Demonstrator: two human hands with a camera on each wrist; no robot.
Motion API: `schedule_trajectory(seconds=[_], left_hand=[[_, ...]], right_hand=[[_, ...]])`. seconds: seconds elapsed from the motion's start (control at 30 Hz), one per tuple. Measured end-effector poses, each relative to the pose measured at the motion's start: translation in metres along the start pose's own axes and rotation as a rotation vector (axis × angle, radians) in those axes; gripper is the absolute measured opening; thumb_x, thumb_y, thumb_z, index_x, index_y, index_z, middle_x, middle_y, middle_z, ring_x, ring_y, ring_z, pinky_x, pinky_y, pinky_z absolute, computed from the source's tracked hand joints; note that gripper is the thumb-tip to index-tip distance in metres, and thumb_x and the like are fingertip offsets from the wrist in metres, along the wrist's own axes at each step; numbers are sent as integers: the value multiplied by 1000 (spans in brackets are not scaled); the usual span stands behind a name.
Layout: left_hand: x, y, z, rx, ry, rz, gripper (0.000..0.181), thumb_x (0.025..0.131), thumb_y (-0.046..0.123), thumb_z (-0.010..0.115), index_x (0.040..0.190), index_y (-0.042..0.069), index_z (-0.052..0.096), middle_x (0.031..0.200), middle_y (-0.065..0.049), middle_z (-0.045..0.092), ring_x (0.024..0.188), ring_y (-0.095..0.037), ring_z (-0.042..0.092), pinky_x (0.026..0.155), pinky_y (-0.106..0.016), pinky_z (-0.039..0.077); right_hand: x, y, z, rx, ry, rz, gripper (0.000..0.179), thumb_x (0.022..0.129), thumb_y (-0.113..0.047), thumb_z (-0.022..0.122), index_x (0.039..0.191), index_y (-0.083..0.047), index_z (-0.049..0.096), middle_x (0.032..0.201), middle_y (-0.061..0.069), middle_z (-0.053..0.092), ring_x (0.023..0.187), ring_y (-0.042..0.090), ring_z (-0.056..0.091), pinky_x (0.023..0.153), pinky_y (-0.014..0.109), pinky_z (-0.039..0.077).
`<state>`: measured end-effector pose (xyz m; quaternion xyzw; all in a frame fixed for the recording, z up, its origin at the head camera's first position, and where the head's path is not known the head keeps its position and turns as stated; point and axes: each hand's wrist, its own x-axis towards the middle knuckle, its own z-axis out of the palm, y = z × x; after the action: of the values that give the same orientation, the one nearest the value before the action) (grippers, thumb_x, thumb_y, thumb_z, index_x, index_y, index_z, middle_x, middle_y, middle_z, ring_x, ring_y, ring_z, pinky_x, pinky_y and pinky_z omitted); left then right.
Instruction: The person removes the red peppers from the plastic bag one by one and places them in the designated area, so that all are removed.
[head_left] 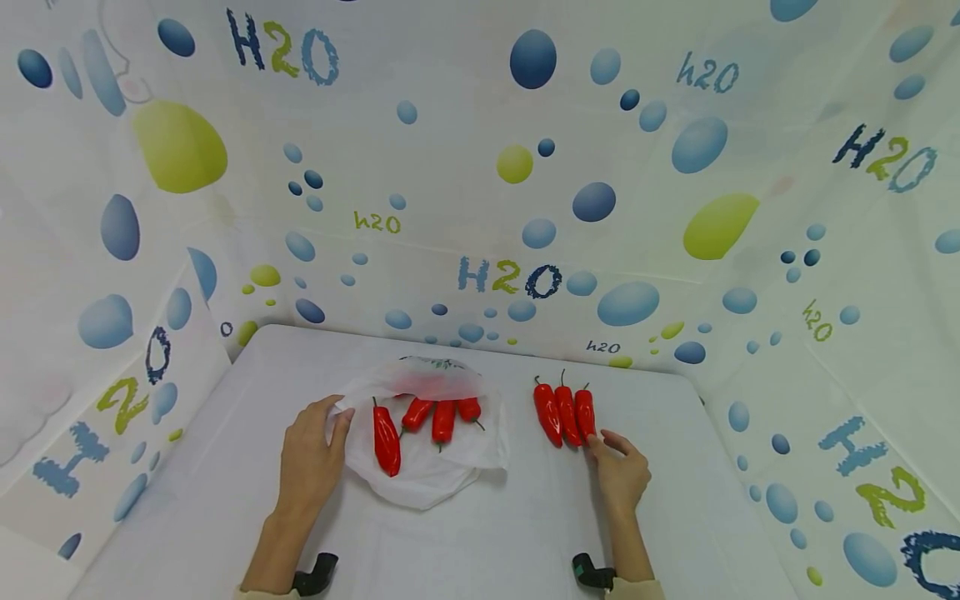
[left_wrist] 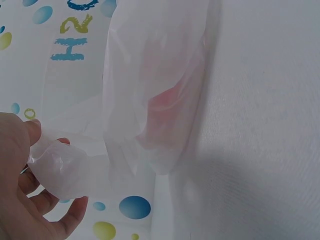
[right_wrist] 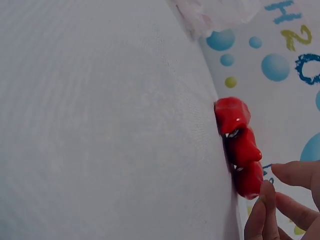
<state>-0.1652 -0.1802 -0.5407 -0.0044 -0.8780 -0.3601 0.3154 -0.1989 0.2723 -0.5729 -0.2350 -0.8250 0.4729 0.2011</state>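
Note:
On the left, a thin white plastic bag (head_left: 457, 487) lies with its mouth toward me. My left hand (head_left: 309, 454) pinches the bag's edge between thumb and fingers, and the left wrist view shows the film (left_wrist: 62, 170) drawn up there. Several red peppers (head_left: 442, 422) sit in the mouth, partly covered by the film; one long red pepper (head_left: 387, 442) shows whole. To the right, three red peppers lie side by side, stems away from me. My right hand (head_left: 621, 473) is at the near end of the rightmost pepper (head_left: 584, 410), fingertips beside its tip, thumb and fingers apart.
The white table (head_left: 517, 542) ends at a back edge against a sheet (head_left: 450, 167) printed with blue and green drops, which also rises on both sides. Black wrist mounts (head_left: 318, 573) sit at both wrists.

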Motion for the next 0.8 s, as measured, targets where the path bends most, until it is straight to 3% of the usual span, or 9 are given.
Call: schedule_trajectory(seconds=[0.1,0.13,0.4,0.63,0.8], left_hand=[[0,0,0,2,-1,-3,37,97,11,75,130,-1,63,121,-22,69,112,-43,64,99,-64,50],[0,-1,0,4,-1,-4,37,97,11,75,130,-1,63,121,-22,69,112,-43,64,99,-63,50],[0,0,0,3,-3,-6,37,97,11,75,130,-1,64,121,-22,69,111,-43,65,98,-62,52],[0,1,-1,-4,0,-6,36,97,11,74,130,-2,63,120,-23,69,112,-43,64,98,-62,51],[0,1,-1,0,-11,-19,37,98,14,74,131,-1,63,123,-23,69,113,-43,64,99,-62,51]], right_hand=[[0,-4,-1,12,17,-13,29,96,-27,77,118,-8,78,114,20,75,69,24,73,57,24,52],[0,-5,-2,18,23,-20,28,96,-27,77,117,-8,78,114,19,75,69,22,73,56,21,51],[-1,-18,-1,92,62,-96,22,92,-27,82,107,-10,81,104,12,77,73,34,74,54,21,53],[-18,-47,1,121,42,-154,23,93,-32,81,107,-14,82,97,6,78,79,19,65,59,19,54],[-31,-67,6,209,-41,-210,24,93,-35,81,106,-16,82,97,4,77,85,18,65,64,21,57]])
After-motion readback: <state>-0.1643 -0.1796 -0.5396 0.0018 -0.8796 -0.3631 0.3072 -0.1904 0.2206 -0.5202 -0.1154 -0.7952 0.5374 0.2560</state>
